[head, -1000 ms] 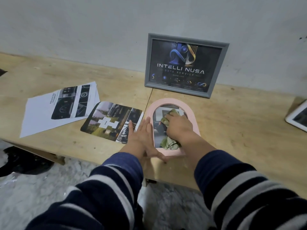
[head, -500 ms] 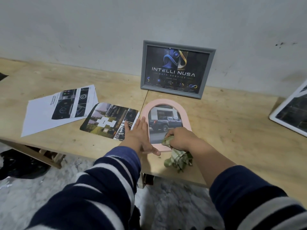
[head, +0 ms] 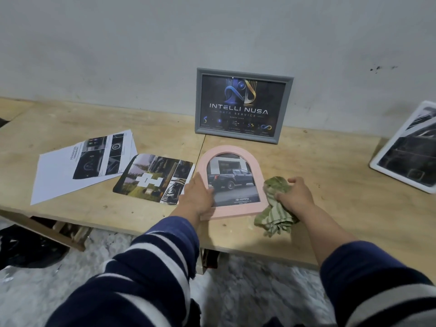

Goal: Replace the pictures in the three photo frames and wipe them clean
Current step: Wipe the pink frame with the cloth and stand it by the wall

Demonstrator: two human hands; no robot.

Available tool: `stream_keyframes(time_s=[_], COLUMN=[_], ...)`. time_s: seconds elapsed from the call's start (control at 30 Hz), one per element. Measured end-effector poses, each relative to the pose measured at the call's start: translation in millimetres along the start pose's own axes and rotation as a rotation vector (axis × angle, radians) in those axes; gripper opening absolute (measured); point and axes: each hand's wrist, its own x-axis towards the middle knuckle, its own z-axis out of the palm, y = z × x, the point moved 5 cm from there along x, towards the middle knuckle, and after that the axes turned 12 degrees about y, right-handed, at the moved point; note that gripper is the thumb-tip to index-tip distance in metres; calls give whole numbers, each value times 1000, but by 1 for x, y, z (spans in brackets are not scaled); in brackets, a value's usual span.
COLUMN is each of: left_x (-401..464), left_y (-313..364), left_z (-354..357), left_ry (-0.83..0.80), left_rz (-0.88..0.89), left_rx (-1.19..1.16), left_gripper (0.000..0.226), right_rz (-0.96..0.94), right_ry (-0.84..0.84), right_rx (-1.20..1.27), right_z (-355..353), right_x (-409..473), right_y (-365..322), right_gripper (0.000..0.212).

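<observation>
The pink frame (head: 232,185) is gripped at its edge by the left hand (head: 197,199); the cloth (head: 276,204), clutched in the right hand (head: 295,197), is best swept evenly across the glass.

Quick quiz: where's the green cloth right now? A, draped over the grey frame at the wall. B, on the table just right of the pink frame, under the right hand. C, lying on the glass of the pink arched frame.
B: the green cloth lies on the table beside the pink arched frame, gripped by the right hand.
</observation>
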Motion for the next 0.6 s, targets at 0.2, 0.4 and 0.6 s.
stream_keyframes(time_s=[0.2,0.4,0.6], left_x=[10,33,16], left_y=[5,-7,6], left_z=[8,25,10], left_ry=[97,15,91], left_rz=[-317,-463,-586], left_rx=[-195,-376,-264], left_gripper=[39,51,55], right_rz=[-37,-91,-107], right_ry=[-18,-32,-65], right_rx=[107,100,122], right_z=[20,25,26], right_x=[-10,-8,-4], right_y=[14,14,16], right_gripper=[38,39,39])
